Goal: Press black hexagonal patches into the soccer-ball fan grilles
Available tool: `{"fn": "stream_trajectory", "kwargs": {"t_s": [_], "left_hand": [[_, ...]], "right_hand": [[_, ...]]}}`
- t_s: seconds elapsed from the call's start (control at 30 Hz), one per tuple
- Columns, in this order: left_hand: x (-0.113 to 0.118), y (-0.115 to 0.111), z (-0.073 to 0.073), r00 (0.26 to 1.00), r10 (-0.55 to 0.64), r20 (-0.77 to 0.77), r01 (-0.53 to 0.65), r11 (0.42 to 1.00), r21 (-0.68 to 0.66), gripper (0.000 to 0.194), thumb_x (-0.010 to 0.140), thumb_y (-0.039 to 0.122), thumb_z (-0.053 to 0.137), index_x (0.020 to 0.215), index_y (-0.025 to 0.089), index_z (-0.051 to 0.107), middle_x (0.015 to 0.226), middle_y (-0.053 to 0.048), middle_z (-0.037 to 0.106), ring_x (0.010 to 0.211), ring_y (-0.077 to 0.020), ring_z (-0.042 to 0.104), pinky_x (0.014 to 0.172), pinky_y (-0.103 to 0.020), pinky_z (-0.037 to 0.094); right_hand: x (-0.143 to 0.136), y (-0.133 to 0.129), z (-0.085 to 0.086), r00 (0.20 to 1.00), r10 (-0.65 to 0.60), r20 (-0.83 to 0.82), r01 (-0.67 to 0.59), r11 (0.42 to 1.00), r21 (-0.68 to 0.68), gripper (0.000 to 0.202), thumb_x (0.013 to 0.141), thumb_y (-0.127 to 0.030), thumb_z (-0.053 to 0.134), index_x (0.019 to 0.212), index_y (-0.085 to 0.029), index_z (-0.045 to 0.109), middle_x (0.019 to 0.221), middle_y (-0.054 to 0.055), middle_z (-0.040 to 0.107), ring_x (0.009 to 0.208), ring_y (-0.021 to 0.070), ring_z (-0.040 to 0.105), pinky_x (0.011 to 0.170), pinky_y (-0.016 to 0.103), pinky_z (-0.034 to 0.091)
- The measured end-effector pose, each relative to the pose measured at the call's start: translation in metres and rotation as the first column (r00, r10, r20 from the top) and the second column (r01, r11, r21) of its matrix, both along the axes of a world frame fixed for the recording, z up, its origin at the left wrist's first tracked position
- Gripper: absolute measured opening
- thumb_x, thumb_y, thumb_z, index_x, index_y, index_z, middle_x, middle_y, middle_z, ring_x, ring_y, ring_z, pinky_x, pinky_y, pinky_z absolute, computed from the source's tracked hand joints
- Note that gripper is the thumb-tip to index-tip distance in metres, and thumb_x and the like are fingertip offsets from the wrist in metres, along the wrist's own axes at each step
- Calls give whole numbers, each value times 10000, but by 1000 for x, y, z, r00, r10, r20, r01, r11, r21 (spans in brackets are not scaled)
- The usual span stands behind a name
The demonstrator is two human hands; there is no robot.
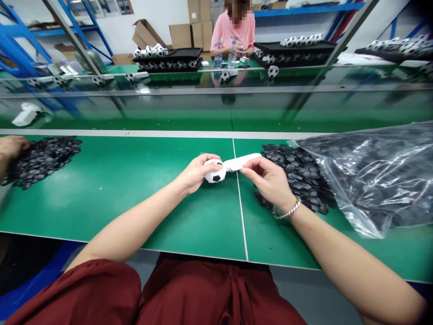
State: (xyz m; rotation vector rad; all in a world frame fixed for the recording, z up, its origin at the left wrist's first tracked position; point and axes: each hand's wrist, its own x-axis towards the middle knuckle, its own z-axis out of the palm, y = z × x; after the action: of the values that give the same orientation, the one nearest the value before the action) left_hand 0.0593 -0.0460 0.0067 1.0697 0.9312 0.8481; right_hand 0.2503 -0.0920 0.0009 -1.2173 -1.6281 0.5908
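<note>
A small black-and-white football piece [215, 173] with a flat white handle [241, 161] extends to the right above the green table. My left hand [198, 173] is closed around the ball end, thumb on top. The fingers of my right hand [269, 178] pinch the handle's lower edge near its far end; their tips partly hide that spot. Just behind and right of my right hand lies a pile of small black pieces [306, 176].
A clear plastic bag [382, 176] of black pieces covers the right side. Another person's hand [11, 149] touches a black pile [50, 155] at left. Beyond the table edge, a belt [162, 113] carries a white part [27, 114]. A person in pink [233, 31] sits opposite.
</note>
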Motion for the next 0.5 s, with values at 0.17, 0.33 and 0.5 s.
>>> {"fn": "stream_trajectory", "kwargs": {"t_s": [0.17, 0.33, 0.5], "left_hand": [[-11, 16, 2, 943, 144, 299, 3, 897, -442, 277, 884, 377, 450, 855, 130, 572, 803, -76, 638, 716, -170, 607, 641, -336, 532], [-16, 17, 3, 907, 175, 382, 25, 885, -464, 359, 914, 418, 373, 974, 124, 570, 908, -103, 640, 790, -193, 632, 661, -365, 572], [-16, 17, 0, 899, 154, 410, 54, 889, -454, 309, 877, 376, 477, 1049, 128, 544, 998, -128, 615, 856, -225, 640, 687, -368, 578]], "right_hand": [[10, 2, -4, 998, -34, 49, 33, 999, 30, 130, 782, -317, 615, 782, -191, 583, 714, 2, 600, 597, 114, 542, 560, 254, 464], [9, 0, -7, 990, 11, 140, -24, 996, 89, 111, 799, -305, 602, 824, -198, 593, 764, 15, 613, 650, 123, 567, 586, 257, 488], [8, -2, -7, 982, 15, 186, -34, 994, 104, 103, 806, -299, 593, 824, -197, 590, 758, 17, 610, 646, 128, 571, 580, 262, 496]]}}
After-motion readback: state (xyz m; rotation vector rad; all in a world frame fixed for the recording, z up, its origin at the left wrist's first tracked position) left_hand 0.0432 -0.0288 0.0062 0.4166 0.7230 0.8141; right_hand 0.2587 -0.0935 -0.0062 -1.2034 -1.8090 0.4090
